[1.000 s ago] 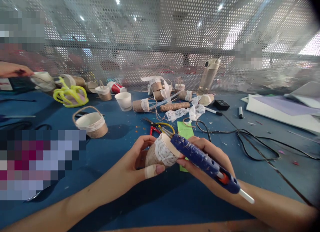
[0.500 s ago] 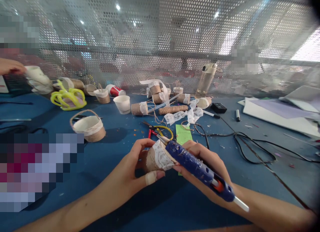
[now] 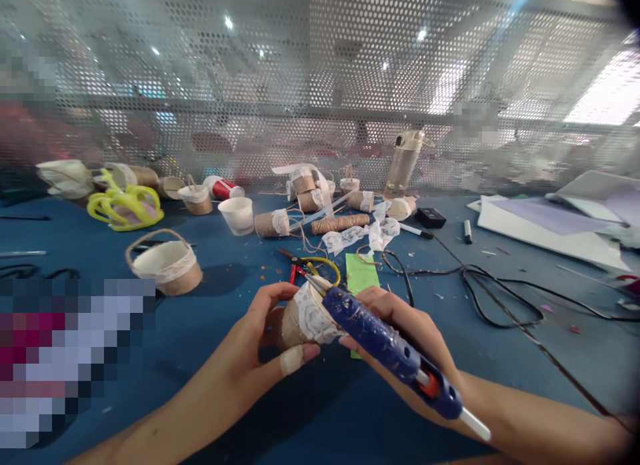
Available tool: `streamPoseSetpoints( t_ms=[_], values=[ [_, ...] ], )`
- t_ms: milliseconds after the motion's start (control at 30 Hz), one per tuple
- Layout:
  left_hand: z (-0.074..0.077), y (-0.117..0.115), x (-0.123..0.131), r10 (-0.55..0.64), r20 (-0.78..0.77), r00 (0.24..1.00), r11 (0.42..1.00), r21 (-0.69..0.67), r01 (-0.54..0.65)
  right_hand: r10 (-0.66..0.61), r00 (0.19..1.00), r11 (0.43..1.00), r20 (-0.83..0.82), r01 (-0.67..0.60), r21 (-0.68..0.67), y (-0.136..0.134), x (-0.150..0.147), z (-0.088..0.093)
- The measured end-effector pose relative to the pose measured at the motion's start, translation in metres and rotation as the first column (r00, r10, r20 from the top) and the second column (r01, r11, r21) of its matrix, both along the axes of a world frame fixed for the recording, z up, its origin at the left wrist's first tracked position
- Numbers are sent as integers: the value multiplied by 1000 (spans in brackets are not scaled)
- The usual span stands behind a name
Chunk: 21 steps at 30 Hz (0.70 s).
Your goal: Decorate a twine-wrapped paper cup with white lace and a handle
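My left hand (image 3: 270, 345) is wrapped round a small cup (image 3: 315, 318) covered in brown twine with a white lace band at its rim. The cup is tilted on its side, its mouth toward the right. A strip of tape circles my left thumb. In my right hand (image 3: 415, 338) is a blue glue gun (image 3: 393, 348), a white glue stick poking from its rear end. Its metal nozzle lies at the cup's rim; whether it touches cannot be made out. Just beyond the cup lie scissors (image 3: 320, 265) with red and yellow handles and a green paper (image 3: 363, 273).
A finished-looking twine basket (image 3: 167, 265) stands left, near a yellow crown-shaped piece (image 3: 125, 208). Behind are a white paper cup (image 3: 237, 216), a twine roll (image 3: 340, 223), lace (image 3: 383, 231) and a bottle (image 3: 404, 161). A black cable (image 3: 500, 318) and paper sheets (image 3: 550, 231) occupy the right.
The view has shifted slightly, so things appear a little further left. The other person's hand at the far left is out of sight. Both my hands keep their holds.
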<state>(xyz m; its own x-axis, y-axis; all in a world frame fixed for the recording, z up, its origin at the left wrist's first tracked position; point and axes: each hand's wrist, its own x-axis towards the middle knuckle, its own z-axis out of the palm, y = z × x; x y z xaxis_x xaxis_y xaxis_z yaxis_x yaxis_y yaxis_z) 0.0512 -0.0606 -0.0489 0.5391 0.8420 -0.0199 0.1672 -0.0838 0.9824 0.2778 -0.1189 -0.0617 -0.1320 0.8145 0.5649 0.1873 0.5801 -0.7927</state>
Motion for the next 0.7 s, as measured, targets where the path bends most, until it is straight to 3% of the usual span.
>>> streamPoseSetpoints(
  t_ms=[200,500,700],
  values=[
    [0,0,0,31,-15,999,999,36,-30,-98,995,995,1,98,36,-1,-2,-1],
    [-4,5,-8,-35,-84,996,994,96,43,-42,999,997,26,41,64,1,2,0],
    [-10,10,-10,-59,-73,996,995,70,64,-36,997,999,72,36,6,4,7,-5]
  ],
)
